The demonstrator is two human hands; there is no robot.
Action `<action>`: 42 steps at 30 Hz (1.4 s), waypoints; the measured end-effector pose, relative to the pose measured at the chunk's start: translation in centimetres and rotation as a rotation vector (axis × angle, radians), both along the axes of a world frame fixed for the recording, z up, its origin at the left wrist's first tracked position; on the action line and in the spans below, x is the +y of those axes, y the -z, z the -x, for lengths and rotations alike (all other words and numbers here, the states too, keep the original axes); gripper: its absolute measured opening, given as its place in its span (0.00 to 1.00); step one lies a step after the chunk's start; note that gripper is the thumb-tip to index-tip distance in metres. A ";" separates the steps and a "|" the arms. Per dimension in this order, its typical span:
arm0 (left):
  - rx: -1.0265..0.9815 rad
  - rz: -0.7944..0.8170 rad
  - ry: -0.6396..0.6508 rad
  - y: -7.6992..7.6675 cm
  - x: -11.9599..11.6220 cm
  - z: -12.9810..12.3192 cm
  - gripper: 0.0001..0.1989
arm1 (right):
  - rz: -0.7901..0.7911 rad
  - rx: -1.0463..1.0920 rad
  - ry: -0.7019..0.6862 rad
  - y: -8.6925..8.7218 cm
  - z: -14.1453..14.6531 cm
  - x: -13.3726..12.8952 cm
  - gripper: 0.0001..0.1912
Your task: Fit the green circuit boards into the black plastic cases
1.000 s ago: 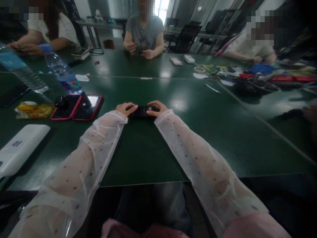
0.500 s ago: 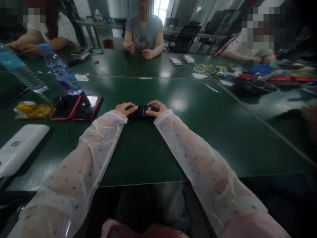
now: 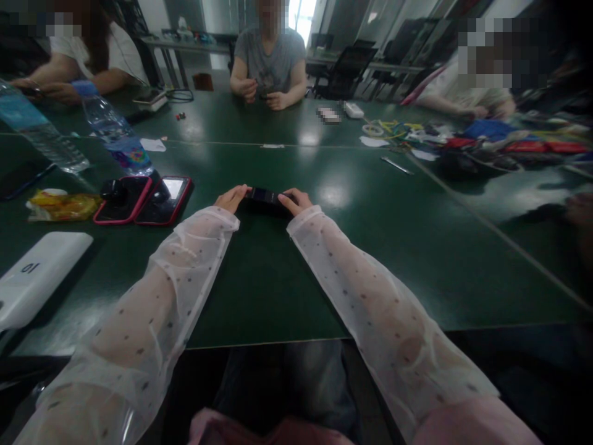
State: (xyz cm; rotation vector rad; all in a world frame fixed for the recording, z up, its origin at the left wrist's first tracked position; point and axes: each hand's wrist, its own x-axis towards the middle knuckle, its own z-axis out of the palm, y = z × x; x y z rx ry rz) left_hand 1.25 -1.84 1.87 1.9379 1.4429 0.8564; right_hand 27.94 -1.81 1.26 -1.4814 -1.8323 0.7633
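Observation:
A dark phone (image 3: 266,195) is held sideways between my two hands, just above the green table (image 3: 264,272). My left hand (image 3: 233,198) grips its left end with the fingers close together. My right hand (image 3: 296,200) closes round its right end, the thumb lying along the near side. The phone's face looks dark, and its details are too small to read. Sheer white dotted sleeves cover both my forearms.
Left of my hands lie a red-framed phone (image 3: 164,201) and a red case (image 3: 123,201). Nearby are a water bottle (image 3: 115,133), a yellow wrapper (image 3: 62,205) and a white power bank (image 3: 44,278). Cables (image 3: 398,131) heap at right. A co-worker (image 3: 269,68) sits opposite.
The phone has tilted and risen slightly, showing less of its screen. My left thumb has shifted off its face toward the left end; the right hand stays round the other end.

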 end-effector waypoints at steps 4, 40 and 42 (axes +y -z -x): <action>0.191 -0.093 -0.015 -0.2 -0.1 -0.7 0.22 | -0.053 0.043 -0.020 -0.1 0.2 -0.5 0.34; 0.483 -0.143 -0.008 -0.2 -1.2 -1.7 0.22 | -0.188 -0.215 0.261 -0.3 -5.3 0.2 0.43; 0.484 -0.141 -0.002 -0.2 -1.2 -1.7 0.22 | -0.212 -0.204 0.253 -0.8 -5.3 -0.3 0.39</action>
